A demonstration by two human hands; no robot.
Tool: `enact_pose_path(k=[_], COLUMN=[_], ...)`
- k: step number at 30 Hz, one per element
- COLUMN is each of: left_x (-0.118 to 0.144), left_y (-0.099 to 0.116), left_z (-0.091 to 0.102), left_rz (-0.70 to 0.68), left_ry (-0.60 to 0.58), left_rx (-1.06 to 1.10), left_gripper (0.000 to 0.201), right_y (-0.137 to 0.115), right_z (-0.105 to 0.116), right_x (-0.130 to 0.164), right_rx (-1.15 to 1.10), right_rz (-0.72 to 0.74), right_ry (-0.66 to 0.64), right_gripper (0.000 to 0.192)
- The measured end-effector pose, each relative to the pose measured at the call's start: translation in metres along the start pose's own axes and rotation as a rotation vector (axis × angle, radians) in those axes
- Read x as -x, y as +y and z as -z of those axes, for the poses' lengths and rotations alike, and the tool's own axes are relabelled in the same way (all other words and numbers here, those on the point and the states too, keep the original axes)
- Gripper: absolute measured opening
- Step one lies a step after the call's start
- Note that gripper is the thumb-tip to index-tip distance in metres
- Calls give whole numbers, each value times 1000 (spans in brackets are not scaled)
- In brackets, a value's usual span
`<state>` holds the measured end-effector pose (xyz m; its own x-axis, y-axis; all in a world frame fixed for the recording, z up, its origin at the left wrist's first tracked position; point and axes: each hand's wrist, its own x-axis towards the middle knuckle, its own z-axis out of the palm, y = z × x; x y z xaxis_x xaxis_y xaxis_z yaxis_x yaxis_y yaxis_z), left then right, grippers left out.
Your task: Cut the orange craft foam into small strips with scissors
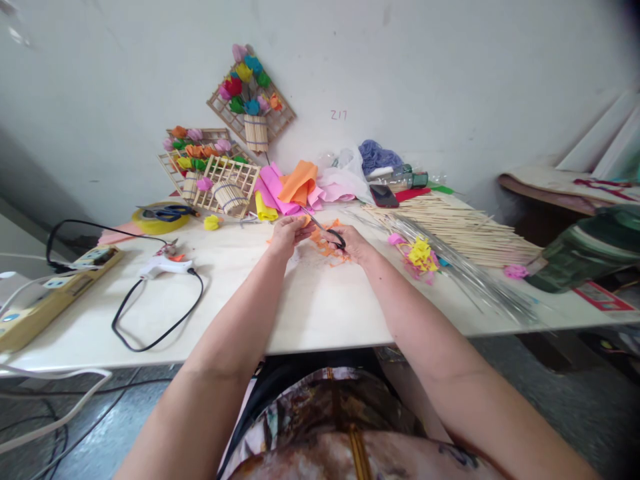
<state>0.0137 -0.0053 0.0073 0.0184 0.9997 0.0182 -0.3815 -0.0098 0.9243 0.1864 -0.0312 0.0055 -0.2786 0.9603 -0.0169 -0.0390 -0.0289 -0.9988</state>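
From my remote seat I see both of my hands meeting over the middle of the white table (320, 313), and the layout around them makes sense as a craft bench kept within arm's reach. My right hand (353, 243) is closed through the black handles of a pair of scissors (325, 231), whose blades angle up and left toward my left hand (290, 233); that hand is pinched on a small piece of orange paper (306, 220), holding it just off the tabletop so the blades can get at its edge. Orange scraps (327, 250) lie on the table directly under and between the hands, where cuttings would naturally drop. Just behind the hands sit folded sheets of pink and orange paper (295, 187), close enough to draw from. To the right lies a spread of thin wooden sticks (460, 227) and a bundle of wires (475, 277), with small yellow and pink paper flowers (421, 255) resting on them, set aside from the cutting spot. To the left, a glue gun (163, 267) lies on its side with its black cord looped toward a power strip (50, 293), kept well apart from the paper. Finished flower frames (253, 100) lean on the wall behind.
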Motion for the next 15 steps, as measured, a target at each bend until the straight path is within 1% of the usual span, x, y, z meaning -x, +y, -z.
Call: enact_pose_path(k=[6,15], left_x=[1,1], left_y=[0,1], left_z=[1,1], left_rz=[-18,-12], left_ry=[7,17], left_rx=[-23,-41], left_gripper=[23,23], right_y=[3,3], right_z=[2,3], right_x=[-2,-2], right_rx=[11,37], right_rz=[5,6], right_ry=[-14,-20], right_gripper=[22,27])
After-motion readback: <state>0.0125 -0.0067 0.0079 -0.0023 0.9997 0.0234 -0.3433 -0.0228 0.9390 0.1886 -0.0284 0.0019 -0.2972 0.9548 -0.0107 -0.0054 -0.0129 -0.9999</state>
